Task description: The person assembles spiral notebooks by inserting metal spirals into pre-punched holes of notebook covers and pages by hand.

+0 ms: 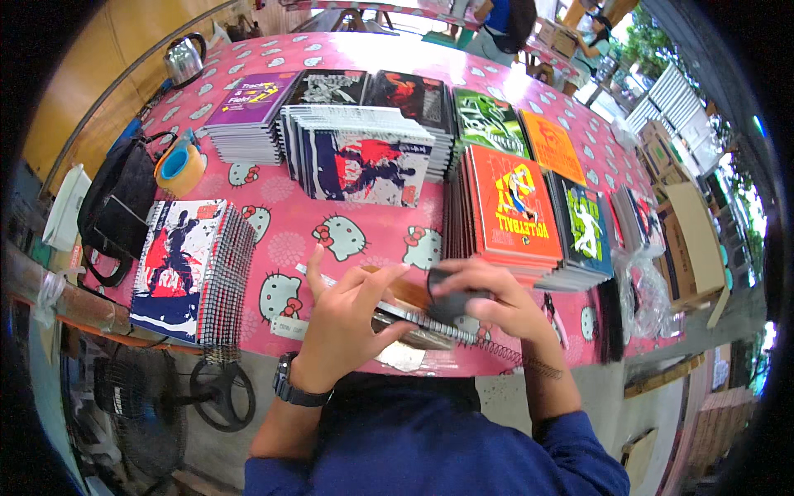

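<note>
Near the table's front edge, my left hand (351, 314) grips a notebook (400, 312) seen edge-on, with its spine toward me. A dark wire coil (509, 354) runs along that spine and trails off to the right, below my right forearm. My right hand (490, 296) is closed around a black rounded object (449, 299), blurred by motion and too unclear to name, right beside the spine. Something brown and flat, partly hidden, lies behind the notebook. To the left stands a stack of spiral-bound notebooks (178, 269) with white, red and navy covers.
Notebook stacks cover the table's far half: purple (248, 99), green (490, 124), orange (517, 207) and others. At left are a tape roll (180, 168), a black bag (124, 198) and a kettle (184, 59). Pliers (556, 318) and clear plastic (649, 298) lie at right.
</note>
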Motion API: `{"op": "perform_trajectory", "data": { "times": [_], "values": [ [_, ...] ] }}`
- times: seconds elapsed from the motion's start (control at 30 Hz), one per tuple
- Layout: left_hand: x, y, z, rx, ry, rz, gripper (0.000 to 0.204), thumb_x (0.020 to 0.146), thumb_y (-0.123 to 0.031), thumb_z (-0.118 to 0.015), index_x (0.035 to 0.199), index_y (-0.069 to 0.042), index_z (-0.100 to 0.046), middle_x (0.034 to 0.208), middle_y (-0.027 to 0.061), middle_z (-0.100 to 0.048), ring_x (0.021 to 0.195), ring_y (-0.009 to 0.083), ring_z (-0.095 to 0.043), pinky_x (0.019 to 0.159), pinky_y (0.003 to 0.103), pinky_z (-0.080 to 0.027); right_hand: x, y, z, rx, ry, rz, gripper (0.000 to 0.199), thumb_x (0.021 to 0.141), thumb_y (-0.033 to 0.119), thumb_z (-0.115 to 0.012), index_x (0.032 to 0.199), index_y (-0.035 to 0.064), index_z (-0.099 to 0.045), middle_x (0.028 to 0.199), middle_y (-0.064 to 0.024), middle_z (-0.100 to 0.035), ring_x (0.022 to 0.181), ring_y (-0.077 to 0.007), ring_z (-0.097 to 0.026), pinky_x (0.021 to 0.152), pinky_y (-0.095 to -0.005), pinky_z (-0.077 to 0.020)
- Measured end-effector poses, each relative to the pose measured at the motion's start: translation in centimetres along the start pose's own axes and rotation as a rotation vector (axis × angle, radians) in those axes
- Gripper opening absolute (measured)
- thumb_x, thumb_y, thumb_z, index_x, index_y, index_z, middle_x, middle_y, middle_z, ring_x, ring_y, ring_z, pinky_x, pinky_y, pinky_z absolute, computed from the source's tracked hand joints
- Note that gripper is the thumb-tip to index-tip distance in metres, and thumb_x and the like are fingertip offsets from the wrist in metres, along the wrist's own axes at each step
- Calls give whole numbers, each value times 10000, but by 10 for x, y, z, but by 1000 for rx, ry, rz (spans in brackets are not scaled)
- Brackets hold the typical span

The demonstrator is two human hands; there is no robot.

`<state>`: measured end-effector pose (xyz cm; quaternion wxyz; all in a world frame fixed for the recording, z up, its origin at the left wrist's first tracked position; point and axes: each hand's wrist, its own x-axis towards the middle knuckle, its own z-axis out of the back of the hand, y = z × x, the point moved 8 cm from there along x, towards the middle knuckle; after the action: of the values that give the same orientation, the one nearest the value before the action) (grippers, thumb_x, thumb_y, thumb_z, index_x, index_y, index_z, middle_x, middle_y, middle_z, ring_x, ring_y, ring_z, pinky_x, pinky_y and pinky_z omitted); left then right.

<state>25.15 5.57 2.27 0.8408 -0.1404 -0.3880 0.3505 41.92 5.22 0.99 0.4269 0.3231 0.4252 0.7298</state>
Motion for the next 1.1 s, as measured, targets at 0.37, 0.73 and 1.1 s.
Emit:
{"op": "perform_trajectory", "data": {
  "times": [0.37,0.73,1.1],
  "values": [
    [-6,17,17,81,-31,63,717,526,-242,-825,1176,-149,-538,846,-44,-632,939,154,-563,1033,616,-64,22,-5,-18,-163,55,-95,565,782,483,-573,1053,-9,-623,1166,-173,-564,1133,-279,-498,967,-375,-350],
    [-32,73,26,-564,-527,290,735,601,-87,-803,1246,-61,-452,1157,102,-524,1016,225,-535,1010,406,-318,27,15,-33,109,170,114,515,791,423,-558,1055,-16,-617,1106,-156,-586,1090,-286,-509,961,-393,-356],
    [-51,97,-10,-1074,-467,465,542,769,53,-660,1272,24,-458,1035,20,-511,933,103,-505,837,235,-405,35,7,-47,300,192,58,734,734,625,-537,1134,13,-589,1155,-161,-563,1100,-268,-500,968,-380,-332]
  ]
}}
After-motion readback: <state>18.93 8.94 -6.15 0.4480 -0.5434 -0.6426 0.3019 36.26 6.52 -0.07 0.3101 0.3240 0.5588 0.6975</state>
